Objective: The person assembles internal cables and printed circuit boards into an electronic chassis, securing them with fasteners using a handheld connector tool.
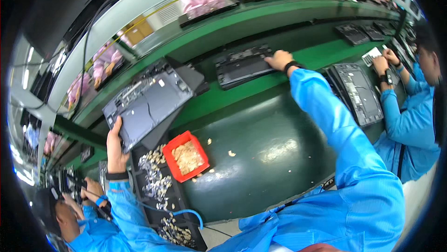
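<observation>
My left hand [114, 152] grips the lower left edge of a grey tablet housing [151, 107], thumb on its inner face. Electronic parts and a thin dark cable show inside that housing, which is held tilted. Behind and below it are other dark panels [191, 76], partly hidden. At the far side, my right hand [280, 60] is closed on the right edge of a second, darker tablet housing [244, 68]. This one lies on the green strip [223, 94] beyond the table, with parts along its far edge.
A red bin [205, 161] of small pale pieces stands beside a black compartment tray [179, 191] of small parts on the dark green table [260, 182]. Stacked housings [356, 94] lie at right. Co-workers [407, 112] work on both sides; a blue coiled cord [188, 211] crosses the tray.
</observation>
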A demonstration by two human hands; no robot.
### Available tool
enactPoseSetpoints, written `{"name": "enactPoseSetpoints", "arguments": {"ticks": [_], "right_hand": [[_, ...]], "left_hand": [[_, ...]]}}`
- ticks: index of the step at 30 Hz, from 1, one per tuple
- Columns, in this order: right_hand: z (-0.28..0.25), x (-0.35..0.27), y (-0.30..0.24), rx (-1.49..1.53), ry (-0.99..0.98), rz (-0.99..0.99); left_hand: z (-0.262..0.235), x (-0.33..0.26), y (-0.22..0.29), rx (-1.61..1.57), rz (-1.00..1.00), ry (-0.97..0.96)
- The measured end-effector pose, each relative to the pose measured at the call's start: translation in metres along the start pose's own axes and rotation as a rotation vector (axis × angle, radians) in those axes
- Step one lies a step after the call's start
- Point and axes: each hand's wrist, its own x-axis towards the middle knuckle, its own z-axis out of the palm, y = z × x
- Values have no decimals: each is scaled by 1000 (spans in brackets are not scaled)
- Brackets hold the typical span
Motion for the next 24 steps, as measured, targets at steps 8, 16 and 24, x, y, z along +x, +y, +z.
{"name": "enactPoseSetpoints", "arguments": {"ticks": [8, 16, 24], "right_hand": [[3, 14, 5, 966, -16, 95], [-154, -34, 97, 1250, 43, -1], [-192, -271, 252, 1707, 220, -93]], "left_hand": [[74, -84, 2, 216, -40, -62], [127, -161, -52, 284, -297, -281], [203, -133, -132, 68, -514, -621]]}}
